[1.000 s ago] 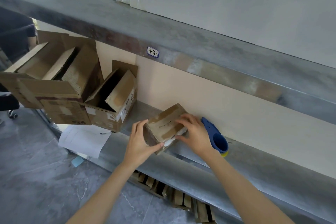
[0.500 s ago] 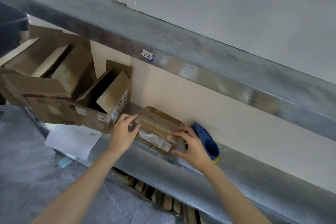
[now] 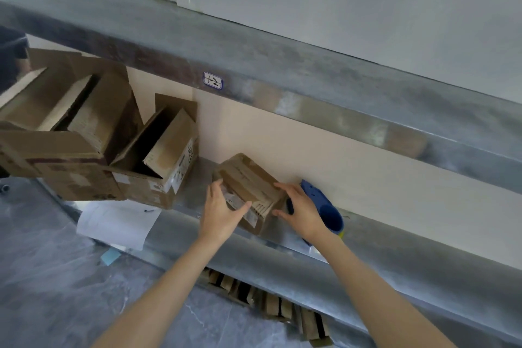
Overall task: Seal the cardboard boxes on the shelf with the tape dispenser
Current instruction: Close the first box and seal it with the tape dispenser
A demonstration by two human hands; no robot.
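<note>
- Left hand (image 3: 220,213) grips the small box (image 3: 248,178) at its left corner, thumb spread wide.
- Right hand (image 3: 303,206) clasps its right end, just beside the tape dispenser (image 3: 329,213).

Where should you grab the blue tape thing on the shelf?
Likely its rounded blue body, from the front right. The tape dispenser lies by the back wall, the small cardboard box crowds its left side, and its round hollow faces outward.
</note>
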